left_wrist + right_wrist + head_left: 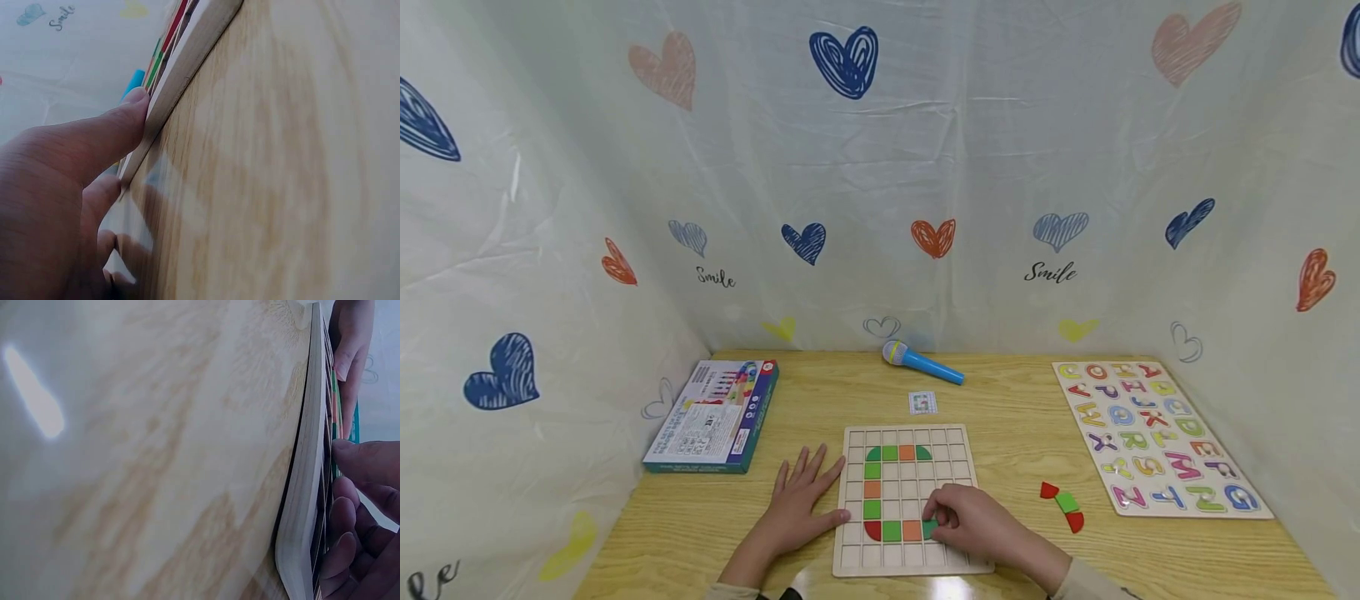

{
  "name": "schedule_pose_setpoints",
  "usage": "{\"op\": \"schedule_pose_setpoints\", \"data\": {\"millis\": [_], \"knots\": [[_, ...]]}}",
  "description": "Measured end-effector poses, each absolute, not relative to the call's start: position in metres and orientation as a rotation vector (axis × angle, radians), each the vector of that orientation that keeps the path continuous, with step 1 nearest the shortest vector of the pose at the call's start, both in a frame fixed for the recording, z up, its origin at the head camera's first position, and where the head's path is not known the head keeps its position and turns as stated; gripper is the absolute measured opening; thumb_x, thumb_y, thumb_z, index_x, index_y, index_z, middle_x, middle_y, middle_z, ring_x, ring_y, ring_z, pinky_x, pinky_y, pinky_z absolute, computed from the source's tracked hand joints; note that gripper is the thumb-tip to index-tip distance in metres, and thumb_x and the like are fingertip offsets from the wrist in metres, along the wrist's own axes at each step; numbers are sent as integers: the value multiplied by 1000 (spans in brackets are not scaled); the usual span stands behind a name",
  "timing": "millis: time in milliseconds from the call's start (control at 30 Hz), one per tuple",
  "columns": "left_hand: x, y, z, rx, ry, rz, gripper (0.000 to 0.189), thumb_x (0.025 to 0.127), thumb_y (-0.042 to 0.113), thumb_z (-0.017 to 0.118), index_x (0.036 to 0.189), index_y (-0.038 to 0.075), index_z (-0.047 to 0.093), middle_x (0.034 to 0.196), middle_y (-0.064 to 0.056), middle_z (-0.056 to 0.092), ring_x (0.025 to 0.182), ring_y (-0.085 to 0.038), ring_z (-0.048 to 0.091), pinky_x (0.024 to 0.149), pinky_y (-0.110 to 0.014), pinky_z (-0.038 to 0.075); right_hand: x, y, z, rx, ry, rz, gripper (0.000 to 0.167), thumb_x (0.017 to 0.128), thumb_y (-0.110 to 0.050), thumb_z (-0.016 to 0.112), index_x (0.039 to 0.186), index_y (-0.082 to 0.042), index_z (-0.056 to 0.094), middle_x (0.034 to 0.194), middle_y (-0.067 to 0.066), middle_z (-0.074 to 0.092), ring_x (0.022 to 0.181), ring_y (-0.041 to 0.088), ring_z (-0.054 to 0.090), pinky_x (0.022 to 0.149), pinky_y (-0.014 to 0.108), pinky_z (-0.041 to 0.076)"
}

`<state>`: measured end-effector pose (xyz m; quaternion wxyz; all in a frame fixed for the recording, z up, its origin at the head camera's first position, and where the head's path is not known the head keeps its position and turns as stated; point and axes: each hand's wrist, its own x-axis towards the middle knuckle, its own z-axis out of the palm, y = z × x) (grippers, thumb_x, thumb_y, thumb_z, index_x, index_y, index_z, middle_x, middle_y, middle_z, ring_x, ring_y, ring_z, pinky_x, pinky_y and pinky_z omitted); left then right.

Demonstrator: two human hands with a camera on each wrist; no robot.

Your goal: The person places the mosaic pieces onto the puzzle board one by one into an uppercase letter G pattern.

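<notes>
A wooden grid board (951,564) lies flat on the table, with green, orange and dark red tiles set in a C-like outline. At its left edge my left hand (797,508) is spread palm down, the thumb touching the board's rim, as the left wrist view also shows. Over the lower right of the board, my right hand (973,523) pinches a dark green quarter-round tile (928,529) with curled fingers, at the end of the bottom tile row. The fingers partly cover that tile. In the right wrist view, the thumb (362,459) is close above the board.
Two red tiles and a green tile (1066,502) lie right of the board. A small pattern card (922,402) and a blue toy microphone (928,365) are beyond it. An alphabet puzzle (1161,442) lies at right, a boxed set (711,417) at left.
</notes>
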<state>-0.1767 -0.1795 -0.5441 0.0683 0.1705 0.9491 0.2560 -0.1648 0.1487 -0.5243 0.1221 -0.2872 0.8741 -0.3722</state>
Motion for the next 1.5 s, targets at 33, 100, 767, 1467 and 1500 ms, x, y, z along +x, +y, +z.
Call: {"op": "schedule_pose_setpoints", "data": {"millis": [33, 100, 767, 1467, 1500], "knots": [[-177, -179, -544, 512, 2858, 767, 81, 91, 63, 62, 158, 23, 41, 168, -15, 19, 155, -42, 4, 119, -66, -5, -165, 149, -524, -842, 2549, -1093, 12, 89, -12, 77, 95, -20, 70, 76, -17, 52, 67, -2, 47, 62, 18, 45], [-177, -179, -544, 511, 2857, 757, 81, 91, 63, 62, 158, 23, 40, 168, -15, 19, 155, -42, 3, 119, -66, -5, -165, 150, -524, -849, 2540, -1108, 12, 89, -12, 76, 96, -20, 70, 77, -16, 52, 67, -3, 47, 63, 18, 45], [-178, -179, -545, 510, 2865, 747, 82, 91, 64, 62, 158, 23, 40, 168, -15, 19, 155, -42, 3, 119, -66, -6, -166, 221, -517, -586, 2715, -1151, 8, 96, -15, 72, 104, -15, 71, 83, -10, 57, 72, 2, 50, 60, 22, 46], [-177, -180, -547, 513, 2859, 756, 83, 91, 65, 61, 158, 22, 40, 168, -15, 19, 155, -43, 3, 118, -67, -6, -159, 305, -511, -96, 2890, -890, 22, 87, -22, 81, 103, -11, 71, 87, -6, 64, 77, 8, 55, 66, 27, 49], [-177, -180, -547, 513, 2858, 759, 83, 91, 65, 61, 158, 22, 40, 168, -15, 19, 155, -43, 3, 118, -67, -6, -159, 306, -511, -74, 2886, -865, 23, 86, -25, 82, 103, -12, 71, 87, -6, 63, 77, 10, 55, 67, 29, 48]]}}
